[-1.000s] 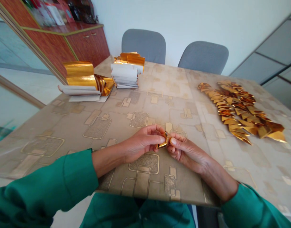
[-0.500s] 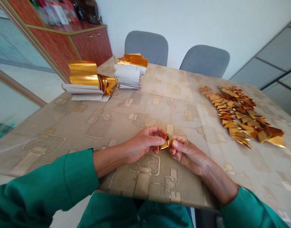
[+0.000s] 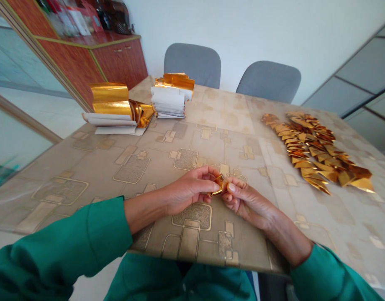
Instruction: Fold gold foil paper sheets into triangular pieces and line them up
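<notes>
A small folded piece of gold foil paper (image 3: 218,189) is pinched between my two hands, just above the near part of the table. My left hand (image 3: 194,186) grips its left side, with the thumb pressed on the front of the fold. On the other side, my right hand (image 3: 247,200) pinches the right end between thumb and fingers. The fingers partly cover the piece, so its full shape cannot be made out.
Folded gold pieces (image 3: 318,154) lie in overlapping rows at the right. Far left are gold and white paper sheets (image 3: 111,100) and another paper stack (image 3: 169,100). The patterned table (image 3: 161,154) has grey chairs (image 3: 192,62) behind it and a wooden cabinet (image 3: 120,58) beyond its left corner.
Both hands keep their hold on the gold foil paper in nearly the same place. The fold looks slightly turned between the fingers, and the view has shifted a little.
</notes>
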`<control>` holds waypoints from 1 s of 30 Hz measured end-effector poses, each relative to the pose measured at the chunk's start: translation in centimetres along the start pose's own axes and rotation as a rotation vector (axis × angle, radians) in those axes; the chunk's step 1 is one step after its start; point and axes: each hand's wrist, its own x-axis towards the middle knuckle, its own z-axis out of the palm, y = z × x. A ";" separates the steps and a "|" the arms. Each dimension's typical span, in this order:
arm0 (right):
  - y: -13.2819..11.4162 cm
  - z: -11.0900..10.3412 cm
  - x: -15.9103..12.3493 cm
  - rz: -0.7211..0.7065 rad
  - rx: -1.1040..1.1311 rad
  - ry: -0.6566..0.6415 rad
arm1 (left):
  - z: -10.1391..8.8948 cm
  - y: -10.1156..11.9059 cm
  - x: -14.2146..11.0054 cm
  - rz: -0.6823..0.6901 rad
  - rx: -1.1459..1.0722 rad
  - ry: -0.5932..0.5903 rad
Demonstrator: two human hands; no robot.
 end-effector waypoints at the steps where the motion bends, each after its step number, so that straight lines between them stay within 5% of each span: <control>1: 0.0 0.0 0.0 0.000 -0.006 -0.001 | 0.0 -0.1 0.0 -0.004 -0.009 -0.005; 20: -0.6 0.4 0.6 -0.141 -0.055 0.001 | -0.7 -0.7 1.2 -0.037 -0.324 -0.043; 24: -0.6 0.5 0.5 -0.210 -0.201 0.056 | -0.6 -0.8 1.3 0.004 -0.359 -0.011; 30: -0.4 1.0 -0.3 -0.540 -0.636 0.183 | -0.5 -0.8 1.5 0.051 -0.348 0.073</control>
